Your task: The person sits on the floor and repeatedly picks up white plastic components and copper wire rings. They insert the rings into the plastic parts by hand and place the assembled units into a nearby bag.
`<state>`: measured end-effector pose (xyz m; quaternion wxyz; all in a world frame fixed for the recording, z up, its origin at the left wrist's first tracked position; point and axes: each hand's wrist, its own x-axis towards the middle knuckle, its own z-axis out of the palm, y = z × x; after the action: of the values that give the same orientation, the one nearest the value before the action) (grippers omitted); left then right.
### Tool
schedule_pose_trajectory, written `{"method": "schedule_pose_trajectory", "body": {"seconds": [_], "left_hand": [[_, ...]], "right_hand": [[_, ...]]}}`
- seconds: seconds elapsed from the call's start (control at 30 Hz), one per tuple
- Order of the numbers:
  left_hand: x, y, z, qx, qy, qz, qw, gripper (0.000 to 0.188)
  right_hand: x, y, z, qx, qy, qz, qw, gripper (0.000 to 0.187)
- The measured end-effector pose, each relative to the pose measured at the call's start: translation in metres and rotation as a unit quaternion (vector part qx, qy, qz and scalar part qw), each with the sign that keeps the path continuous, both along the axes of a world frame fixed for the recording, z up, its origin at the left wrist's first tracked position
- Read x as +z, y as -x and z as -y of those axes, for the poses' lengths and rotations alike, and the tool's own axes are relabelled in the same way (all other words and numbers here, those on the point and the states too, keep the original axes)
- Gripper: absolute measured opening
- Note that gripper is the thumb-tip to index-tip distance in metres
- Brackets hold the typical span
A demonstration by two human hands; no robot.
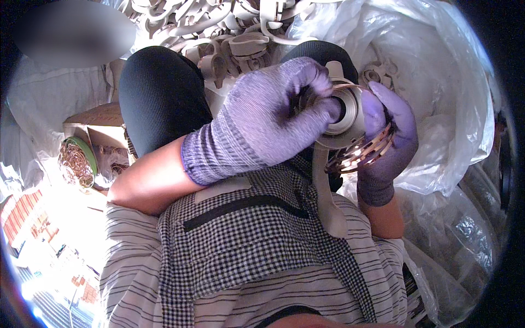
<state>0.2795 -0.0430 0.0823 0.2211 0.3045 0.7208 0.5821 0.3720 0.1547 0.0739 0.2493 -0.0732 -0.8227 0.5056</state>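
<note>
Both my hands wear purple-grey knit gloves. My right hand (395, 128) is wrapped round the far right side of a beige plastic part (330, 210), which has a round ringed collar and a long flat handle hanging toward my apron. Several copper-coloured rings (363, 153) hang bunched at my right fingers, below the collar. My left hand (268, 112) reaches across to the collar's left side, thumb and fingertips closed together. A thin copper-coloured ring (350, 86) runs from these fingertips over the top of the collar. The left fingertips partly cover the collar's opening.
A heap of beige plastic parts (240, 46) lies beyond my knees. To the right spreads a large clear plastic bag (437, 98) with a few parts inside. At the left, a cardboard box (109, 134) stands by a green-rimmed roll of copper-coloured rings (79, 164).
</note>
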Motion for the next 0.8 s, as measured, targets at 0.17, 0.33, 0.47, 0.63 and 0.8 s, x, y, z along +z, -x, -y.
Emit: {"method": "schedule_pose_trajectory", "body": {"seconds": [0.17, 0.33, 0.47, 0.63, 0.8], "left_hand": [[-0.007, 0.005, 0.001, -0.009, -0.060, 0.021, 0.998, 0.013], [-0.016, 0.000, -0.001, 0.002, -0.006, -0.157, 0.988, 0.013], [-0.019, -0.003, 0.000, 0.019, 0.029, -0.133, 0.991, 0.007], [-0.023, -0.008, -0.006, 0.081, 0.026, -0.122, 0.989, 0.018], [-0.026, -0.004, -0.009, 0.084, 0.016, -0.148, 0.985, 0.020]], "right_hand": [[0.006, -0.004, -0.013, 0.021, -0.004, 0.064, 0.998, 0.025], [-0.003, -0.010, -0.017, 0.034, -0.135, 0.024, 0.990, 0.022], [-0.004, -0.012, -0.010, 0.003, 0.023, 0.054, 0.998, 0.020], [-0.005, -0.009, -0.014, 0.010, 0.032, 0.073, 0.997, 0.023], [-0.009, -0.006, -0.016, 0.008, 0.059, 0.061, 0.996, 0.024]]}}
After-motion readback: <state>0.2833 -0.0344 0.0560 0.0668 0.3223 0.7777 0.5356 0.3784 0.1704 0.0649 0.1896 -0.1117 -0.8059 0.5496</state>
